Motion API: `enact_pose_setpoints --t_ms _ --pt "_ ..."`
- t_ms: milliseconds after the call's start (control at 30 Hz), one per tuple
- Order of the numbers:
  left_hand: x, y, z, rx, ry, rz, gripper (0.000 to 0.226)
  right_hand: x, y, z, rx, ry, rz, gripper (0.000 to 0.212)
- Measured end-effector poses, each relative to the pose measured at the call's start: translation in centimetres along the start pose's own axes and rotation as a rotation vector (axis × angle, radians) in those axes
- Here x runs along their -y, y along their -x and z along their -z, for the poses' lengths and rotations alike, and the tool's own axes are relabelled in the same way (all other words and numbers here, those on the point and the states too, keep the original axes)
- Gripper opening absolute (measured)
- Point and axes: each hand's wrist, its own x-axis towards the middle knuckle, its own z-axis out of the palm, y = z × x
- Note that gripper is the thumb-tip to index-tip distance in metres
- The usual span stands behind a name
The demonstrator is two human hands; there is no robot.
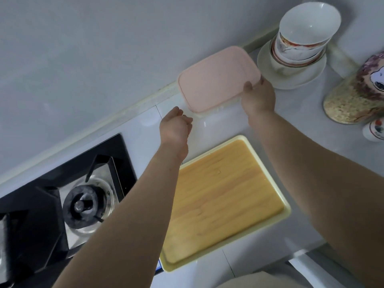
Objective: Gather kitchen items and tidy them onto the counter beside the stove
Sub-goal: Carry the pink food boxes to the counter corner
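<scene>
On the counter [301, 125] to the right of the stove [62, 194], at the back by the wall, sits the pink-lidded box [218, 77].

Right hand [258, 96]: clamped on the box corner farthest from the stove, on the near side. Thumb [248, 85] lies on top of the pink lid; the other fingers wrap past the edge and go out of sight under it. The box lies mostly stove-ward of this hand.

Left hand [175, 127]: fingers loosely curled, nothing held that I can see. It hovers just beside the box's stove-side near corner; I cannot tell whether the fingertips touch it.

Hard to make out: the box's clear lower part shows only as a pale strip under the lid's near edge, so I cannot tell whether it rests flat on the counter or is lifted a little. Contents not visible.

Other items:
- yellow tray [220, 196] with wood-look base, right of the stove, nearer me than the box; my left forearm covers its stove-side corner.
- stack of bowls [303, 34] on a white plate [291, 77], beyond the box away from the stove.
- patterned jar [357, 96] and small bottle [374, 132], farthest from the stove, both cut off by the frame edge.
</scene>
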Motion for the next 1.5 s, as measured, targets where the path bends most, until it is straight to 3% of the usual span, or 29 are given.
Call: enact_pose_setpoints --t_ms 200,533,667,800,967,1067,1200,1500 --pt "1.2 6.1 5.4 -0.046 0.107 -0.016 0.05 -0.5 9.6 0.1 0.0 0.061 0.104 0.05" --pt "2.3 15.0 21.0 -0.138 0.289 -0.041 0.037 -0.4 30.2 -4.4 0.401 0.015 0.293 0.035" --pt "2.2 21.1 31.4 -0.205 0.369 -0.124 0.027 0.8 41.5 -7.3 0.562 0.025 0.442 0.031" --pt "4.0 28.6 44.1 -0.383 0.504 -0.222 0.03 1.1 55.2 -10.7 0.766 0.015 0.581 0.031" --pt "7.8 37.3 56.3 -0.594 0.625 -0.319 0.033 -0.4 69.5 -13.6 1.084 -0.031 0.622 0.02" --pt "11.4 43.5 64.1 -0.796 0.755 -0.397 0.034 -2.2 79.6 -15.5 1.293 0.012 0.655 0.027" --pt "15.6 49.9 70.3 -1.002 0.898 -0.441 0.037 -4.7 89.1 -17.0 1.5 0.062 0.701 0.016" --pt "25.6 64.4 81.5 -1.522 1.205 -0.502 0.04 -12.3 111.2 -17.5 2.001 0.23 0.725 0.017"
